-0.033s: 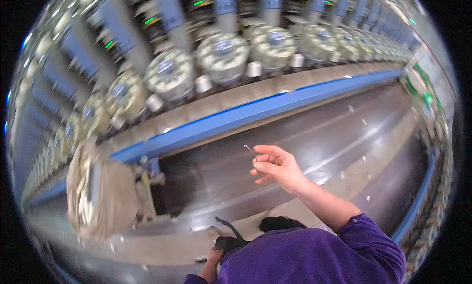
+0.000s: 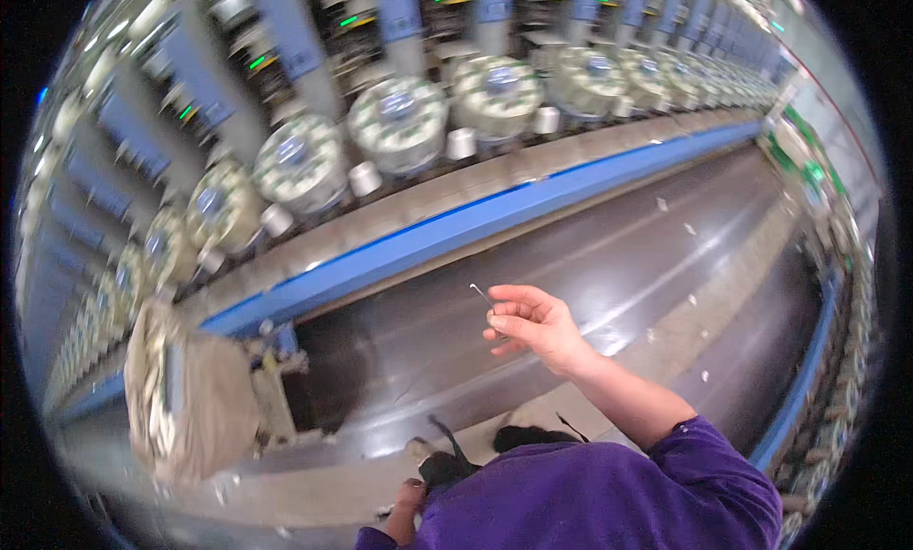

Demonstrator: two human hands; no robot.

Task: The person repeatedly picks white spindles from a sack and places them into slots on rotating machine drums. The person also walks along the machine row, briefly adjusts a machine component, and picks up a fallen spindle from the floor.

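Between the long blue rail (image 2: 399,257) of the machine row and the second blue rail (image 2: 804,371) at the right, a broad stretch of dark, shiny floor (image 2: 418,369) gives the right hand (image 2: 534,329) room on every side. The upper rail runs slantwise, rising to the right, and its lower edge lies well apart from the fingers. A bulky beige cloth bag (image 2: 209,398) bounds the left side of the aisle, near that rail's lower end. Small white scraps (image 2: 705,375) dot the floor toward the right (the wide lens bends these edges, so their straightness is hard to judge).

The slim hooked tool (image 2: 483,296) is in the right hand, held up over the floor in a narrow pinch between thumb and fingers. Its pale, bent tip points up and to the left, toward the rail and the round bobbin units (image 2: 399,122) beyond. The long axis slopes from that tip down and rightward into the grip, where the fingers hide part of the shaft.

The left hand (image 2: 411,497) hangs low beside the purple top (image 2: 590,498); whether it holds anything I cannot tell.
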